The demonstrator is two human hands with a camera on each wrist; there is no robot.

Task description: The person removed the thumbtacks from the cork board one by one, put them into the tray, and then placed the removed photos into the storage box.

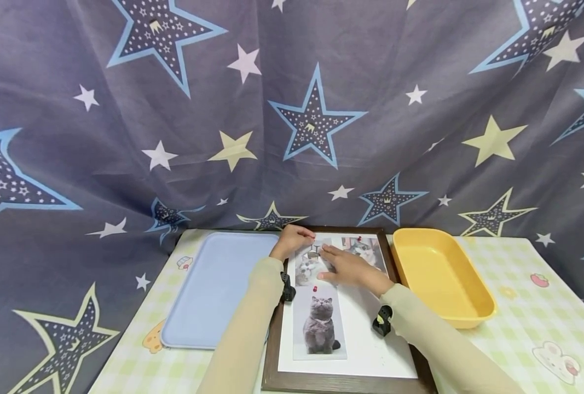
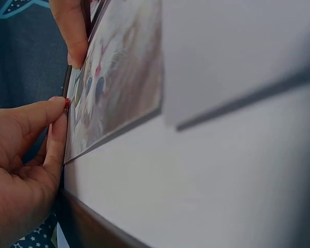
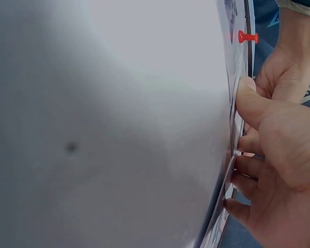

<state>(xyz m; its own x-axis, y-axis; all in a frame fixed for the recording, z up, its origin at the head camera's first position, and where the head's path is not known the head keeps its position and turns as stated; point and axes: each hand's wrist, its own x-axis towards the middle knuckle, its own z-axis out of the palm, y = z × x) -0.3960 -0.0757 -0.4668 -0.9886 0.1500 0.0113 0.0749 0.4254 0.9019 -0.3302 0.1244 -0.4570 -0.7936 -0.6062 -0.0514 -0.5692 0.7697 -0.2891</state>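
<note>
My left hand is at the top left of a white board with a dark brown frame. Its thumb and finger pinch a red push pin at the upper edge of a cat photo. With its fingers extended, my right hand presses on that photo's right side, covering part of it. Below hangs a photo of a sitting grey cat, with another red push pin at its top. A third cat photo, partly hidden by the right hand, has a red pin at its upper edge.
To the left of the board lies a light blue tray. A yellow basin stands close to the right side of the frame. A checked tablecloth covers the table, and a star-patterned curtain hangs behind it.
</note>
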